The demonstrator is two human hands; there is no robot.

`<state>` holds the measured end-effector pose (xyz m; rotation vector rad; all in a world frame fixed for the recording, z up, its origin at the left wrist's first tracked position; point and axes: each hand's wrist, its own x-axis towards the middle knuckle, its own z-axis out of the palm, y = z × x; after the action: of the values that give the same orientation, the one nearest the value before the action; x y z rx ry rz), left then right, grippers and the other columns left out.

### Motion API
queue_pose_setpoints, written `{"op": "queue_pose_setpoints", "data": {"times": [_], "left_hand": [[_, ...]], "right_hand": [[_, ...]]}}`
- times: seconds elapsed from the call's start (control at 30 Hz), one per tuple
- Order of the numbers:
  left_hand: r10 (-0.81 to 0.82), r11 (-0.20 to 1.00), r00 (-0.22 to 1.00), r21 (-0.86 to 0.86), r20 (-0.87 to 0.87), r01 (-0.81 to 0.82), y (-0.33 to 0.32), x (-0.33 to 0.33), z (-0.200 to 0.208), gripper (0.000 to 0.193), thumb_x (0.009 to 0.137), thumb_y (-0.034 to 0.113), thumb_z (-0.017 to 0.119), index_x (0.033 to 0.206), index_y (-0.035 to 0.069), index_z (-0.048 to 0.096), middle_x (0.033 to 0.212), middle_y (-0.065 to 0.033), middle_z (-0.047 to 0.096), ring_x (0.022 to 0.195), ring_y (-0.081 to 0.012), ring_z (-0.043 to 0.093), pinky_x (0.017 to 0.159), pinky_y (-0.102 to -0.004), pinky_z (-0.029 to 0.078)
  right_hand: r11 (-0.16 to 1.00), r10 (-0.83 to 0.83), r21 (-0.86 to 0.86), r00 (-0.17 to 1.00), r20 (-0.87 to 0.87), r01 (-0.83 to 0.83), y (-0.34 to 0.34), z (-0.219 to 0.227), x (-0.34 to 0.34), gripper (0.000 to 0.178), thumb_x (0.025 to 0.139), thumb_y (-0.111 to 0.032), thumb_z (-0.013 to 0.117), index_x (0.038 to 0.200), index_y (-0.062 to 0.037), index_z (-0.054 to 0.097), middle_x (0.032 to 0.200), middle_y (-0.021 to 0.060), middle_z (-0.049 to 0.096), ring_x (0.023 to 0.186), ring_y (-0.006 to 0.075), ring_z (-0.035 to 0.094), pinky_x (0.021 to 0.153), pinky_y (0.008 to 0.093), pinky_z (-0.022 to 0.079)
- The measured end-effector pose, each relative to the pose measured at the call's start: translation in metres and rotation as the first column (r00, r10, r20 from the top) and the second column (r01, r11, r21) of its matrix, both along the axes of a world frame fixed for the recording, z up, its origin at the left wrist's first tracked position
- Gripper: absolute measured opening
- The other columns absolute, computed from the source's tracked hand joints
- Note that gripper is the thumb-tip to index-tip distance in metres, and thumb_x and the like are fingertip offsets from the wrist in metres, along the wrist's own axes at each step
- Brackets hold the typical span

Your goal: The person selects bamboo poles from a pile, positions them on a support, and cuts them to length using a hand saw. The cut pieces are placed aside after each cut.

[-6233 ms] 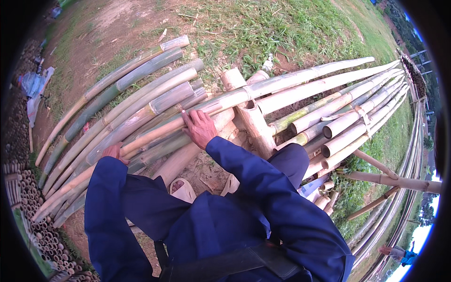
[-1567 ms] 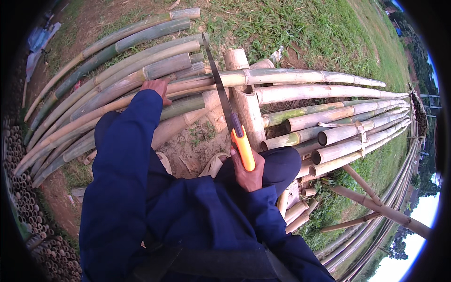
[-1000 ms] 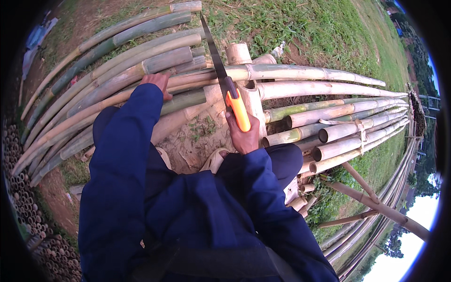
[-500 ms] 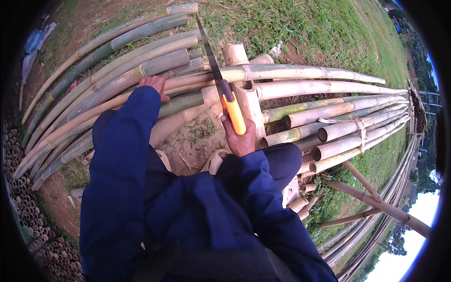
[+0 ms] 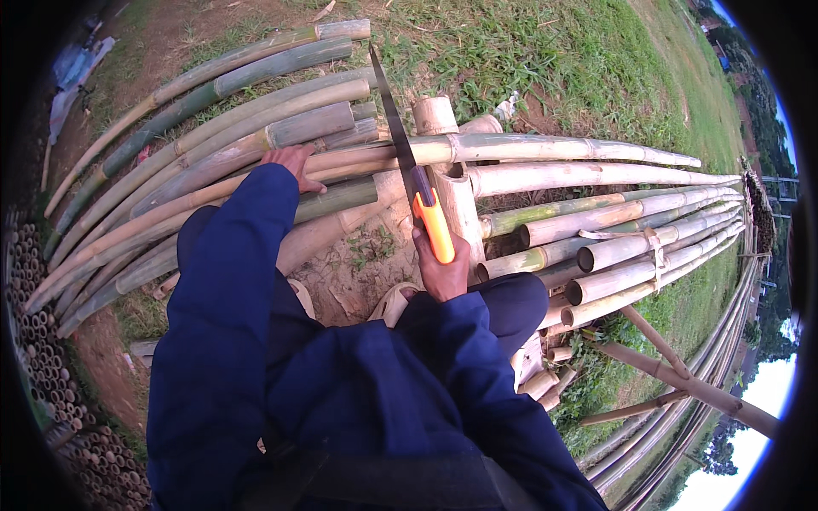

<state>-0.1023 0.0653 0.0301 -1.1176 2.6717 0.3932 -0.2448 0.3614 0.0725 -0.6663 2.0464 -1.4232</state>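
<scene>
My right hand (image 5: 445, 266) is wrapped round the orange handle (image 5: 434, 228) of a handsaw. Its long dark blade (image 5: 394, 119) points away from me and crosses a long pale bamboo pole (image 5: 528, 147). Whether the teeth have cut into the pole cannot be made out. To the left of the blade, my left hand (image 5: 294, 163) grips the same pole from above, its thumb on the near side. Under the pole, close to the blade, are an upright bamboo post (image 5: 435, 117) and a thick bamboo piece (image 5: 457, 204) lying toward me.
Several cut bamboo poles (image 5: 281, 72) lie to the left. More poles (image 5: 613, 228) are stacked on the right, some tied together. Bamboo short pieces (image 5: 538, 383) lie near my right knee. Cut bamboo ends (image 5: 60, 375) are piled at the far left, and grass (image 5: 545, 51) spreads beyond.
The whole view has shifted slightly, so the scene sits lower in the picture. Both hands keep their grips, and the saw still lies across the pole at about the same place.
</scene>
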Motion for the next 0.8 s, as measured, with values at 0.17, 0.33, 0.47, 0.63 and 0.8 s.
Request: {"op": "queue_pose_setpoints", "data": {"times": [0.17, 0.33, 0.47, 0.63, 0.8], "left_hand": [[0.061, 0.998, 0.984, -0.003, -0.167, -0.062, -0.033, 0.010, -0.011, 0.067, 0.074, 0.058, 0.083, 0.122, 0.015, 0.067, 0.128, -0.0060, 0.068, 0.119, -0.0344, 0.063, 0.102, -0.0463, 0.048], [0.011, 0.974, 0.931, -0.207, -0.365, -0.092, -0.034, 0.004, -0.020, 0.073, 0.072, 0.064, 0.081, 0.121, 0.012, 0.067, 0.117, -0.0091, 0.065, 0.117, -0.0299, 0.059, 0.105, -0.0432, 0.042], [-0.062, 0.987, 0.980, -0.158, -0.190, 0.032, 0.015, -0.020, 0.001, 0.087, 0.066, 0.057, 0.088, 0.130, 0.007, 0.057, 0.127, -0.0106, 0.056, 0.122, -0.0304, 0.052, 0.106, -0.0444, 0.041], [-0.213, 0.947, 0.919, -0.303, -0.332, 0.109, 0.017, -0.009, -0.018, 0.085, 0.060, 0.045, 0.094, 0.125, 0.007, 0.054, 0.123, -0.0116, 0.056, 0.119, -0.0328, 0.053, 0.106, -0.0439, 0.042], [-0.336, 0.923, 0.912, -0.274, -0.234, 0.269, 0.017, -0.007, -0.032, 0.083, 0.061, 0.042, 0.093, 0.125, 0.008, 0.052, 0.123, -0.0108, 0.057, 0.117, -0.0317, 0.056, 0.101, -0.0448, 0.047]], "right_hand": [[1.000, -0.003, -0.009, 0.999, 0.040, 0.003, 0.001, -0.013, 0.001, 0.018, 0.094, -0.011, 0.073, 0.093, 0.0058, 0.068, 0.069, 0.0035, 0.058, 0.066, 0.0092, 0.051, 0.061, 0.0311, 0.045], [1.000, 0.002, -0.011, 0.999, 0.047, -0.002, -0.001, -0.008, -0.001, 0.019, 0.094, -0.012, 0.073, 0.094, 0.0060, 0.068, 0.070, 0.0044, 0.059, 0.065, 0.0101, 0.052, 0.061, 0.0316, 0.046], [1.000, 0.015, 0.013, 1.000, -0.025, -0.015, 0.002, -0.007, 0.001, 0.018, 0.093, -0.011, 0.073, 0.094, 0.0060, 0.068, 0.071, 0.0077, 0.063, 0.065, 0.0116, 0.054, 0.061, 0.0330, 0.047], [0.999, 0.007, -0.045, 0.997, -0.080, -0.011, -0.003, -0.003, 0.007, 0.018, 0.093, -0.011, 0.073, 0.093, 0.0059, 0.068, 0.068, 0.0110, 0.062, 0.063, 0.0133, 0.055, 0.061, 0.0339, 0.048], [0.999, 0.004, -0.043, 0.996, -0.084, -0.007, 0.006, -0.014, 0.016, 0.018, 0.092, -0.011, 0.074, 0.092, 0.0057, 0.068, 0.068, 0.0125, 0.061, 0.062, 0.0138, 0.055, 0.061, 0.0336, 0.047]]}}
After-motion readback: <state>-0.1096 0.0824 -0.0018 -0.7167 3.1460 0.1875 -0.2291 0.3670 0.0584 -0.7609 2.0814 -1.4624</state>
